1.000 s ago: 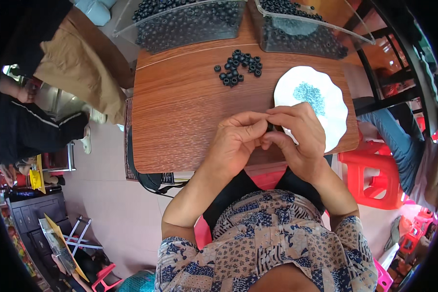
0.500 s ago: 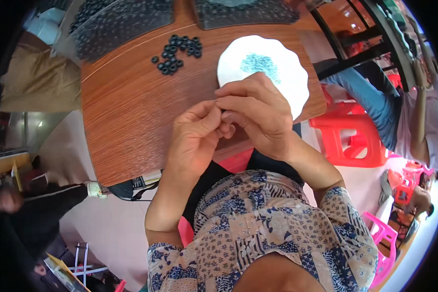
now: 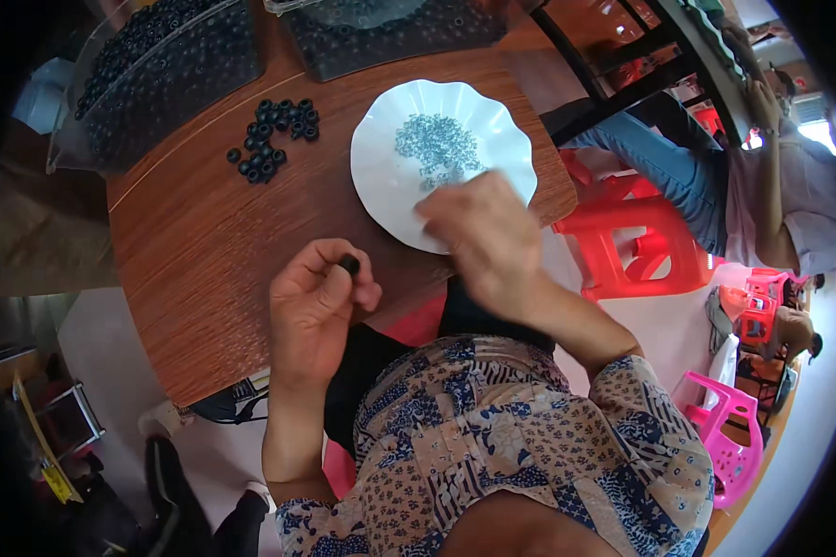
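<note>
My left hand (image 3: pixel 318 299) pinches a small black ring (image 3: pixel 348 265) between thumb and fingertips, above the near edge of the brown wooden table (image 3: pixel 204 251). My right hand (image 3: pixel 485 234) is blurred and reaches over the near rim of a white scalloped plate (image 3: pixel 381 176); whether it holds anything cannot be seen. A heap of tiny pale blue-grey pieces (image 3: pixel 437 148) lies in the plate. A loose cluster of several black rings (image 3: pixel 274 137) sits on the table beyond my left hand.
Two clear trays full of black rings stand at the table's far edge, one at the left (image 3: pixel 158 70), one at the centre (image 3: pixel 390 32). A red plastic stool (image 3: pixel 641 246) and a seated person (image 3: pixel 762 186) are to the right, a pink chair (image 3: pixel 729 436) lower right.
My hands were joined together over the table; now they are apart. The right hand has moved to the white plate, the left stays holding a black ring. The view shifted.
</note>
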The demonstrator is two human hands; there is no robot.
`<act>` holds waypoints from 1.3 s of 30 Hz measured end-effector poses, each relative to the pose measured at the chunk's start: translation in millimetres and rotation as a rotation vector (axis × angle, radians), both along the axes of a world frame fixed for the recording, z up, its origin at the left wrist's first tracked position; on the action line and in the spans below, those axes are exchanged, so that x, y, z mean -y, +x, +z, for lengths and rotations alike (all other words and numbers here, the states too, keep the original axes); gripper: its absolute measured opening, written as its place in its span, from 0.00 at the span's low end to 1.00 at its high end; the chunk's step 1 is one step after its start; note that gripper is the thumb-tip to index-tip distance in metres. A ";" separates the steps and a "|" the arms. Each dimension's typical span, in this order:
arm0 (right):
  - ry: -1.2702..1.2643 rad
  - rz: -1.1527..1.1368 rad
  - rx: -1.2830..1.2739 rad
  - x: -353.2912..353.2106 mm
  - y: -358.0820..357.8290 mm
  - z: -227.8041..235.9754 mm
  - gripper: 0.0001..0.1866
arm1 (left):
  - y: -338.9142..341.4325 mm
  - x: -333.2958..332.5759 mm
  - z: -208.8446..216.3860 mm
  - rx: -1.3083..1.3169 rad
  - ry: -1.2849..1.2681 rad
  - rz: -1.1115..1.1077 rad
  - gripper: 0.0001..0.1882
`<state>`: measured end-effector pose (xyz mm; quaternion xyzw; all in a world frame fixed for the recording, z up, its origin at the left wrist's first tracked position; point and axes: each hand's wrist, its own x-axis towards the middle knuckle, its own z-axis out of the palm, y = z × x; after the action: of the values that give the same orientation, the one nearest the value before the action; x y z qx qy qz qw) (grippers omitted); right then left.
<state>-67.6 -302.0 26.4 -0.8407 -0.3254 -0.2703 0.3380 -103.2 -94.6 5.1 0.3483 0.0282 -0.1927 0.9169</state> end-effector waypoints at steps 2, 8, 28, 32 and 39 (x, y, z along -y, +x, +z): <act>0.022 -0.115 -0.116 13.1 11.8 2.9 0.09 | 3.3 -3.3 -4.4 0.057 0.086 0.079 0.13; -0.135 -0.136 -0.103 18.9 38.6 -0.9 0.10 | 7.3 -7.0 -16.7 0.098 -0.003 0.066 0.13; -0.715 0.079 0.115 -3.6 71.0 3.6 0.09 | 12.5 -18.4 -22.3 0.073 -0.093 0.100 0.12; -0.386 0.125 0.006 -3.6 58.5 21.5 0.12 | 8.8 -15.7 -21.2 0.079 -0.107 0.096 0.09; -0.169 0.087 -0.094 1.7 38.8 16.9 0.09 | 0.2 -4.3 -18.8 0.046 -0.111 0.089 0.08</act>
<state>-28.9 -303.7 43.4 -0.8631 -0.3669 -0.1871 0.2923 -103.0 -90.3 -13.6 0.2998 0.0118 -0.1449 0.9429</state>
